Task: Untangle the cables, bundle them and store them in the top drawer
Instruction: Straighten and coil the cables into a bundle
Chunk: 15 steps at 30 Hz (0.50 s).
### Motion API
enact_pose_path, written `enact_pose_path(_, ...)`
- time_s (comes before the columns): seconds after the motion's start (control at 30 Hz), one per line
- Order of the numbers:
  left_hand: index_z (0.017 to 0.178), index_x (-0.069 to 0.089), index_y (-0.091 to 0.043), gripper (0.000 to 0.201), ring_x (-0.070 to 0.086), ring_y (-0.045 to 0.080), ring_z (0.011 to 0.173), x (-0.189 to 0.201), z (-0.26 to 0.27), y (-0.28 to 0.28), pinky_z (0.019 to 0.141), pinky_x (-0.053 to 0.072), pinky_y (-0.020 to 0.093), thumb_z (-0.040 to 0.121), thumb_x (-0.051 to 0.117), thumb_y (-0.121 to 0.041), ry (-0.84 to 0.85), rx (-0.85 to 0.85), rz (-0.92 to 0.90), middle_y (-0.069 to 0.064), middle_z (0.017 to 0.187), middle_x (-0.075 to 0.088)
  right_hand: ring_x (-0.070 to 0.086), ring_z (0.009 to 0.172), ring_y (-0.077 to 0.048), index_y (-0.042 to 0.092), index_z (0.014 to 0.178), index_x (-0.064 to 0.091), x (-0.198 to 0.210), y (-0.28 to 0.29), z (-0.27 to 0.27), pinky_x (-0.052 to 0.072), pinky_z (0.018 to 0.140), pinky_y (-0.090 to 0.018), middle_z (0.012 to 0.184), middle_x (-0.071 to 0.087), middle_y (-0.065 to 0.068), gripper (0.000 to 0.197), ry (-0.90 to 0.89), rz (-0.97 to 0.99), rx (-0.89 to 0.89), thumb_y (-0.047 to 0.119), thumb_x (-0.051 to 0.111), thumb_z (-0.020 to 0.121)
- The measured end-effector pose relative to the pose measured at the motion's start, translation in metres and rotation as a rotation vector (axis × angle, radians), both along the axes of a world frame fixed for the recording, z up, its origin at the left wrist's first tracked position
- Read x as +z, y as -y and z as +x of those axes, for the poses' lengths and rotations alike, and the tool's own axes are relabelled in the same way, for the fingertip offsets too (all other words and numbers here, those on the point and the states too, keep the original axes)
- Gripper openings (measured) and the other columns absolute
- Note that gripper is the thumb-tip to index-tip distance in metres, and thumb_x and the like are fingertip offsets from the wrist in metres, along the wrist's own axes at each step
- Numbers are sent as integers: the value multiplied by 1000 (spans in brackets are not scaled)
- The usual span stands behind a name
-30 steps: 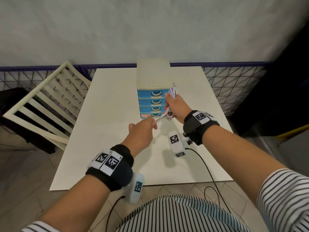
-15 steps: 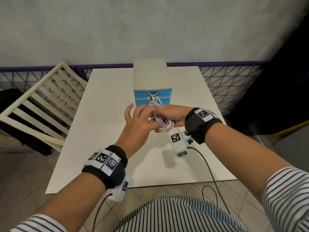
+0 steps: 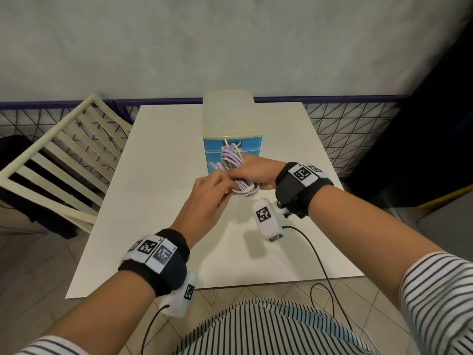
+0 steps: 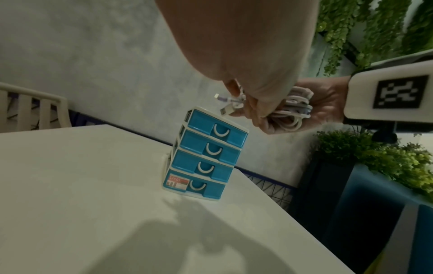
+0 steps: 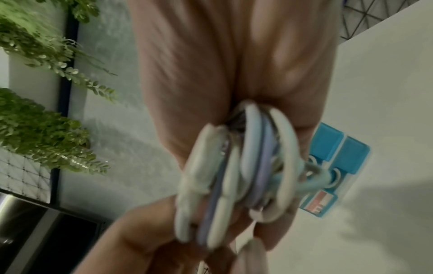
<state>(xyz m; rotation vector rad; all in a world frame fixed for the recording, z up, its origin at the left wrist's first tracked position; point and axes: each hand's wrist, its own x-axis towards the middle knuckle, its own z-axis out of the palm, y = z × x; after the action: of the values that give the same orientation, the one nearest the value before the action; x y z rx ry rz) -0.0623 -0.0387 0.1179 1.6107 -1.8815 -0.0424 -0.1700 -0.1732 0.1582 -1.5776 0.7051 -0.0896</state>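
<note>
A coiled bundle of white and lilac cables [image 3: 235, 165] [image 4: 293, 109] [image 5: 236, 176] hangs in the air in front of the small blue drawer unit [image 3: 231, 147] [image 4: 206, 157] [image 5: 337, 157]. My right hand [image 3: 256, 172] [image 4: 328, 103] grips the bundle round its middle. My left hand [image 3: 212, 196] [image 4: 255, 103] meets it from the left, fingers curled on the loops and the loose plug ends [image 4: 227, 106]. All drawers look closed, including the top drawer [image 4: 218, 129].
The drawer unit stands at the far middle of the white table [image 3: 158, 190]. A cream slatted chair [image 3: 56, 160] leans at the left. A wire mesh fence [image 3: 345, 129] runs behind the table. Black camera leads [image 3: 320, 267] trail off the near edge.
A second ago my left hand pulled a cable end away from the coil; now both hands have closed together on the bundle, which has dropped slightly and turned in front of the drawers.
</note>
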Motion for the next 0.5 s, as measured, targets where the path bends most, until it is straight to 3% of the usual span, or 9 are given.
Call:
enact_pose_path(0.1,114,52,-24,31,55,10,84,6,-2,-8,83,46,25,88,59,-9,-195,-20,64,-8,99,44,61,70,-10,12,93,55,5,2,8,53,69,-21,78,64,0,6,7,-49,-2,9,59,90)
enact_pose_path(0.2,133,32,-37,67,65,8,89,17,-1,-13,87,48,18,83,67,-8,-530,54,106,-7,98,59,60,82,-19,8,112,49,3,7,10,53,82,-34,89,60,-7,34,-28,-106,-19,17,68,84)
enact_pose_path(0.23,138,26,-36,75,66,7,92,20,2,-11,89,47,15,82,68,-9,-561,76,93,-5,98,62,60,81,-19,8,113,48,2,8,9,53,82,-35,89,60,-7,38,-44,-123,-14,18,70,83)
enact_pose_path(0.3,144,19,-31,83,60,8,105,24,12,-5,97,42,18,81,68,-11,-417,118,59,-3,109,61,58,73,-18,11,106,49,-2,9,5,52,70,-31,84,58,-6,37,-81,-160,37,18,73,79)
enact_pose_path(0.37,148,14,-24,90,43,14,127,25,22,4,107,30,24,77,69,-14,-58,177,38,1,136,48,57,62,-15,10,103,49,-2,7,4,50,58,-27,77,57,-3,38,-134,-184,109,14,76,76)
enact_pose_path(0.43,150,13,-16,96,23,18,144,24,24,13,115,20,36,74,72,-21,310,202,75,3,154,29,57,57,-12,8,103,52,-1,2,6,49,56,-25,74,58,-2,38,-183,-243,195,11,77,74)
enact_pose_path(0.5,146,25,-12,91,28,22,143,25,21,22,117,15,45,70,73,-27,495,191,132,6,152,35,56,51,-3,13,84,55,2,-3,8,49,54,-18,68,57,0,22,-224,-308,274,8,75,76)
